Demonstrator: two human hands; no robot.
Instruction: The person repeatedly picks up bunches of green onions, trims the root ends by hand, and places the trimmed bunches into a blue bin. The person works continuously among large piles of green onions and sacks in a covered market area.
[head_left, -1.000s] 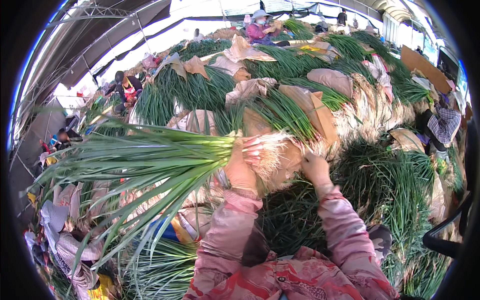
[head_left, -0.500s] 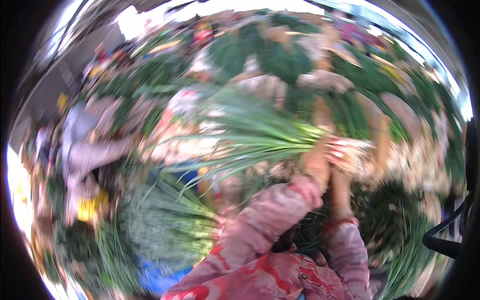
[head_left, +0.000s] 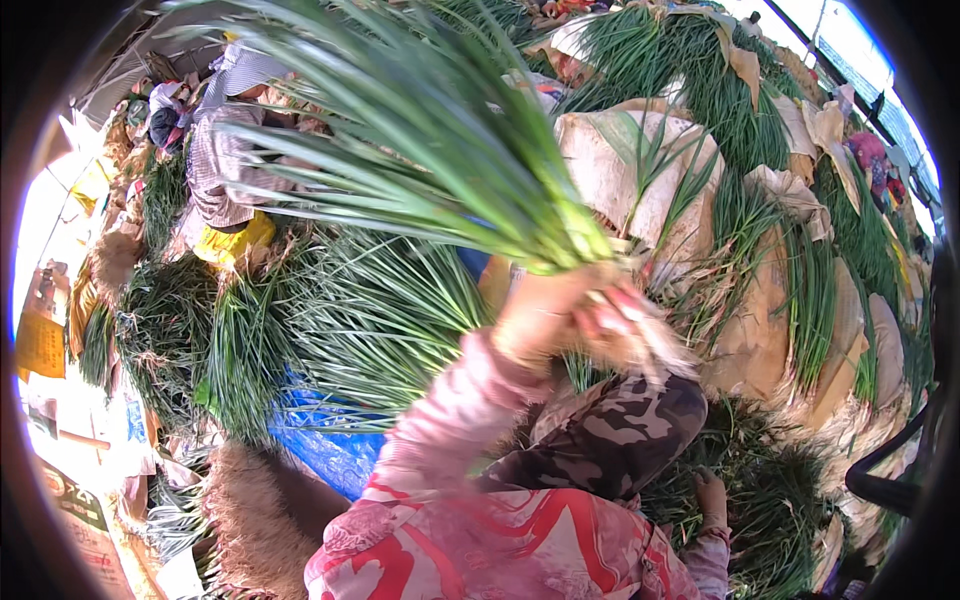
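Observation:
My left hand [head_left: 562, 318] is closed round the lower stems of a bunch of green onions [head_left: 430, 150]. The bunch is raised in front of me, its long leaves fanning to the upper left. Pale root ends [head_left: 650, 330] stick out past the hand on the right and are blurred. My right hand [head_left: 710, 497] is low on the right, beside my camouflage trouser leg [head_left: 620, 430], over a dark heap of green leaves [head_left: 760, 500]. Its fingers are mostly hidden, so I cannot tell whether it grips anything. Below the raised bunch lies another spread of green onions [head_left: 385, 315].
A blue plastic sheet [head_left: 330, 440] lies under the onions at left. A person in a striped shirt [head_left: 225, 150] works at the upper left, by a yellow bag [head_left: 238, 242]. Pale sacks [head_left: 690, 170] and more onion bundles [head_left: 810, 310] cover the right side.
My left hand has moved left, and the bunch in it now tilts up with its leaves higher. The right hand has left its place beside the left and dropped to the lower right.

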